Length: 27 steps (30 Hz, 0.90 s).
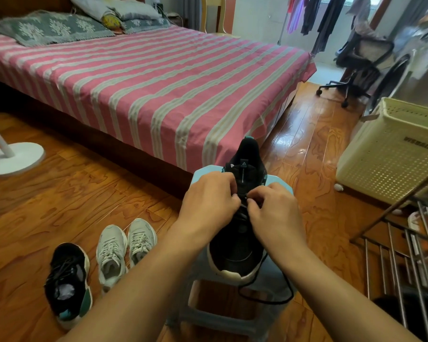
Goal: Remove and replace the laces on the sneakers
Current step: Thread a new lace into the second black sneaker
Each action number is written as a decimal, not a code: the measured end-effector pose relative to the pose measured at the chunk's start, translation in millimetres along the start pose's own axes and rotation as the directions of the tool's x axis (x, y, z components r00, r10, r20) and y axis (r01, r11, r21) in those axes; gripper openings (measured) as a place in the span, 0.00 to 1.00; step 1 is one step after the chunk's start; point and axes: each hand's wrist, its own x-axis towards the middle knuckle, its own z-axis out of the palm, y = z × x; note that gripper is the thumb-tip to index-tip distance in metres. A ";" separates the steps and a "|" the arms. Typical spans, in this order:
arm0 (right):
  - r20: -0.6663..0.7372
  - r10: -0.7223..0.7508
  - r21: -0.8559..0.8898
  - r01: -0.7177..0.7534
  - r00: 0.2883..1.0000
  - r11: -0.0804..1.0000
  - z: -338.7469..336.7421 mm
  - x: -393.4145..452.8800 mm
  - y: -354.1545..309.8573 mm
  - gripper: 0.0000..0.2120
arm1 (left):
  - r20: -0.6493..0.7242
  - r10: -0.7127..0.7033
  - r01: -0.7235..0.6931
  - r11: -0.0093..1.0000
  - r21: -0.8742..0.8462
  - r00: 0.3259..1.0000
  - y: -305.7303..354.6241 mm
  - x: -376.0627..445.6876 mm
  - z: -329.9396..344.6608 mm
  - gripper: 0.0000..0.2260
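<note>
A black sneaker (235, 253) with a white sole stands on a light blue plastic stool (279, 183), toe toward me and tongue raised. My left hand (208, 201) and my right hand (272, 208) meet over its eyelets, fingers curled and pinching the black lace (267, 296). A loose length of that lace hangs off the toe and loops down over the stool's front. The fingertips hide the exact eyelet. On the floor at the left lies the matching black sneaker (68, 285) with its laces in.
A pair of grey-white sneakers (124, 245) sits on the wooden floor left of the stool. A pink striped bed (144, 90) is ahead, a white fan base (13, 157) far left, a cream laundry basket (390, 154) and a metal rack (402, 255) to the right.
</note>
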 end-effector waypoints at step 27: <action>0.132 0.187 0.247 -0.215 0.973 0.945 -0.5 -2.0 6.8 0.14 | -0.121 0.104 -0.101 0.994 0.032 0.987 -0.2 -15.9 10.5 0.03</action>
